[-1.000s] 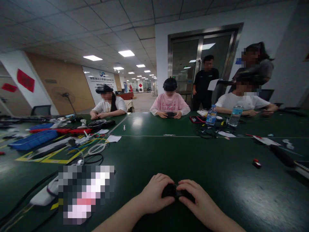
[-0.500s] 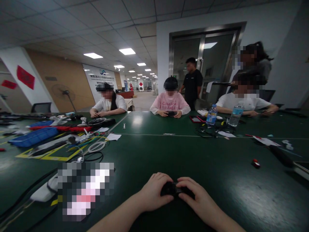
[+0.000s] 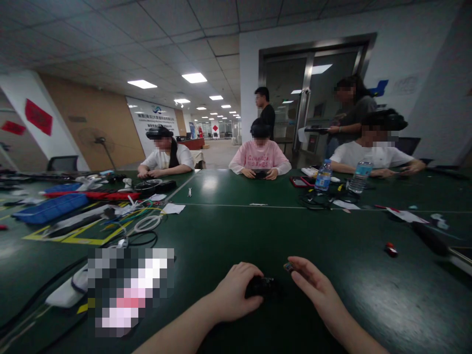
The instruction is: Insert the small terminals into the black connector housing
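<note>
My left hand [image 3: 238, 291] is wrapped round a small black device [image 3: 262, 286] on the green table. Its fingers hide much of the device, so its exact kind does not show. To the right of it, apart from the device, my right hand [image 3: 313, 285] pinches a small dark piece with light specks [image 3: 288, 267] between thumb and fingertips. That piece is too small to name.
At the left lie a pixelated bright thing [image 3: 136, 290], a white power strip [image 3: 68, 292], cables [image 3: 147, 224] and a blue tray [image 3: 51, 209]. A small red object [image 3: 391, 250] sits at the right. Bottles [image 3: 323, 176] and seated people [image 3: 260, 157] are across the table.
My right hand has come off the black device and moved slightly right and up, with a small piece in its fingertips. My left hand stays put. Two standing people have shifted left.
</note>
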The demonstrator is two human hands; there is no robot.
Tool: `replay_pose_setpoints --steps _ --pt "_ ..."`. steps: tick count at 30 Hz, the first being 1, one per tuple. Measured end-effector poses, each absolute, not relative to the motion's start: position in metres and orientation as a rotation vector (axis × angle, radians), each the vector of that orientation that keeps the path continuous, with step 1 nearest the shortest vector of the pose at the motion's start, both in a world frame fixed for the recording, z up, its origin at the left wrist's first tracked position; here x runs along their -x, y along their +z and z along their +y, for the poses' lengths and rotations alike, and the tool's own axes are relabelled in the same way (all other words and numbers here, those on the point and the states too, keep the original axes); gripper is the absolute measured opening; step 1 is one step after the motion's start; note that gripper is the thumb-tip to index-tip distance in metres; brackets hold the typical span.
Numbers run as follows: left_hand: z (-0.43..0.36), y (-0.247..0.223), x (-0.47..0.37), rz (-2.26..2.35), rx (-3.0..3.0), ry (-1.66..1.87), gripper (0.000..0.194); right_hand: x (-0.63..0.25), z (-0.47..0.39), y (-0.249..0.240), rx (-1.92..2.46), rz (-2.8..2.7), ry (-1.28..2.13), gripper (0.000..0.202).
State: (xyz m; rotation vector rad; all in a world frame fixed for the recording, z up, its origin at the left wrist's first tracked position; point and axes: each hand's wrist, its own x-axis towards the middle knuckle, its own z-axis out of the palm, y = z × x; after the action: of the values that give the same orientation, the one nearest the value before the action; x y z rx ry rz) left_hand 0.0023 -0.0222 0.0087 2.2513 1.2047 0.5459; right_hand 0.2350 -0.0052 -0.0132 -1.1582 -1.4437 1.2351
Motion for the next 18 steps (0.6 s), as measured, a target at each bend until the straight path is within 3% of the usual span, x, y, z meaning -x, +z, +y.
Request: replay_pose_setpoints --steps 18 --pt "-0.0218 0.0087 0.0033 1.245 -2.042 0.521 0.044 -0.2336 -0.0077 -0.0092 1.031 -1.071 1.315 0.041"
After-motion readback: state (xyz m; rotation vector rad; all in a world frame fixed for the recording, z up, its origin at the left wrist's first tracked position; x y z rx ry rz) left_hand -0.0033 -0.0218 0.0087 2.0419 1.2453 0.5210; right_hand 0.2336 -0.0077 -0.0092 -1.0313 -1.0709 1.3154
